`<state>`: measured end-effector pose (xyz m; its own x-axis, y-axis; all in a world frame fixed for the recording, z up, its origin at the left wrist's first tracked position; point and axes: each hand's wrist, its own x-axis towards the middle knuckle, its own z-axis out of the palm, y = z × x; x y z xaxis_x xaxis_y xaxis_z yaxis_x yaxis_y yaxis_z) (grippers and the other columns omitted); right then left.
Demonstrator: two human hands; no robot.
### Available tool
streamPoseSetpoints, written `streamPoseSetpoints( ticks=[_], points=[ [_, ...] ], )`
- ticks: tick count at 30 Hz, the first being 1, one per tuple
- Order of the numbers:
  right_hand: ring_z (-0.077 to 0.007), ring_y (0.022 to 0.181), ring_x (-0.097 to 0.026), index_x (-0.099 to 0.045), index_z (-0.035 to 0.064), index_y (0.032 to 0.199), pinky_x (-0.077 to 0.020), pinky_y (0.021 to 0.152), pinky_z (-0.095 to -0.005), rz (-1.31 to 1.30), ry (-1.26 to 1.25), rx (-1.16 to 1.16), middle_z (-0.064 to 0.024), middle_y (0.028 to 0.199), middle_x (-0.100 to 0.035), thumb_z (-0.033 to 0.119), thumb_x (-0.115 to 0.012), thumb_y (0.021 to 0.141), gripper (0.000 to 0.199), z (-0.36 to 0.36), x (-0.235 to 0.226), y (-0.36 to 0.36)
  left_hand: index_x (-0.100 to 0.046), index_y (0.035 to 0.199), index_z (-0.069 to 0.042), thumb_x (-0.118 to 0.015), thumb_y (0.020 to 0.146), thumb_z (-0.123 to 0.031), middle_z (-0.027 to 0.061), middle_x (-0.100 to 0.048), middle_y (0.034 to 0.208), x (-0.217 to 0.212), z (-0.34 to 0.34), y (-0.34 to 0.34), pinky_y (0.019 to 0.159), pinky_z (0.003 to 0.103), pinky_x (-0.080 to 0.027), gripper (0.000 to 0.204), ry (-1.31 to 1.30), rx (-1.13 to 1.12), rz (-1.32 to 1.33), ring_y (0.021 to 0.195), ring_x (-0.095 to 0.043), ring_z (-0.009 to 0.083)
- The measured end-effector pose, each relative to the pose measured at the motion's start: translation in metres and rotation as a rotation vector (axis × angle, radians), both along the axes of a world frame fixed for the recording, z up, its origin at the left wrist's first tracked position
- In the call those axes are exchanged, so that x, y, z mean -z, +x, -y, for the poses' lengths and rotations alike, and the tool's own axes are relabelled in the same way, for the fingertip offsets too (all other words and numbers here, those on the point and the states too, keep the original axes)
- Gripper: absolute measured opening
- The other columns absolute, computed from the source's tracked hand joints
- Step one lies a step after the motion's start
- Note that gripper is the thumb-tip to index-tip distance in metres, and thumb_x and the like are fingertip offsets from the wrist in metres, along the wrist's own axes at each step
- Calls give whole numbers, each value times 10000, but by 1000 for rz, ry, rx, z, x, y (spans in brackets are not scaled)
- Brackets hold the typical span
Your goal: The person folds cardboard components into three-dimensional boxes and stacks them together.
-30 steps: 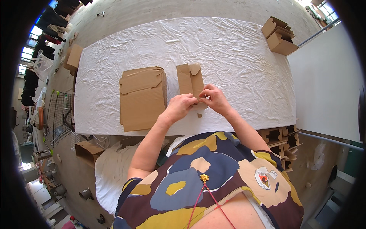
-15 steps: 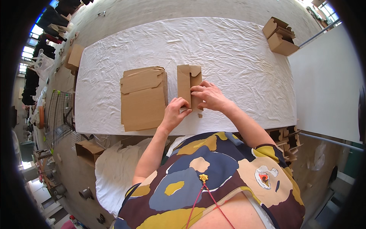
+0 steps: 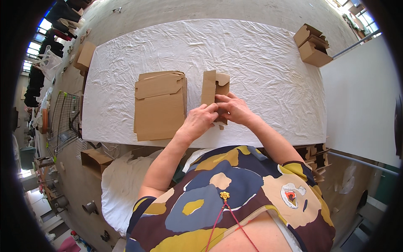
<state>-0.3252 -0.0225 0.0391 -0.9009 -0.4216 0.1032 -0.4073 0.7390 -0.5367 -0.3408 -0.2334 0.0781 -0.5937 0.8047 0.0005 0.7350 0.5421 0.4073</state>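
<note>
A narrow brown cardboard box (image 3: 208, 87), partly folded, lies on the white cloth in front of me, its far end flap curved. My left hand (image 3: 200, 120) is closed at the box's near end, its fingertips pinching the cardboard edge. On the box's right side is my right hand (image 3: 234, 109), with its fingers bent over the wall and reaching into the opening. The fingertips of both hands nearly meet, and they hide the near end of the box. Left of it lies a stack of flat cardboard blanks (image 3: 159, 111).
A white cloth (image 3: 260, 63) with wrinkles covers the table. Folded boxes (image 3: 312, 47) stand at its far right corner, beside a white panel (image 3: 361, 96). Another carton (image 3: 85, 56) is beyond the left edge. A small cardboard scrap (image 3: 221, 127) lies near the box.
My left hand has moved up and right, closer to my right hand. The box's left panel now stands more upright, and the opening shows wider. The view has shifted slightly.
</note>
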Motion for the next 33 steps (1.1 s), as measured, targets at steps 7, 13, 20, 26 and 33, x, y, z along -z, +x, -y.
streamPoseSetpoints(
  ticks=[7, 13, 20, 26, 33],
  points=[
    [-242, 988, -555, -737, 192, 1004, -515, 824, -366, 167, 274, -157, 0, 1114, -607, 268, -742, 760, 255, 9, -18, -16, -663, 868, -102, -769, 753, -140, -25, -624, 1119, 10, 8, 4, 754, 348, -538, 161, 158, -8, -64, 914, -611, 212],
    [-250, 1004, -549, -757, 237, 985, -514, 821, -374, 132, 232, -176, 3, 1089, -595, 311, -763, 745, 251, 8, -16, -20, -666, 856, -109, -742, 785, -123, 1, -620, 1115, 12, 10, 9, 761, 346, -532, 105, 281, -52, -97, 909, -611, 216],
    [-250, 1045, -537, -761, 272, 975, -511, 834, -378, 311, 166, -243, 25, 1068, -611, 316, -813, 670, 313, 4, -24, -28, -666, 841, -116, -742, 774, -112, -7, -593, 1118, 14, 7, 13, 818, 334, -517, 101, 268, -70, -97, 966, -573, 224],
    [-251, 1093, -519, -769, 269, 947, -505, 842, -390, 370, 180, -252, 23, 1081, -620, 281, -809, 669, 282, -5, -25, -27, -700, 880, -134, -792, 721, -145, 1, -584, 1117, 8, -7, 24, 879, 374, -492, 183, 326, -105, -125, 1091, -512, 262],
    [-244, 1072, -512, -775, 237, 887, -499, 838, -385, 324, 187, -268, 30, 1056, -604, 235, -795, 665, 223, -7, -26, -23, -731, 862, -121, -821, 687, -155, 13, -594, 1080, 21, -26, 40, 882, 385, -475, 199, 402, -292, -44, 1091, -501, 274]
  ],
)
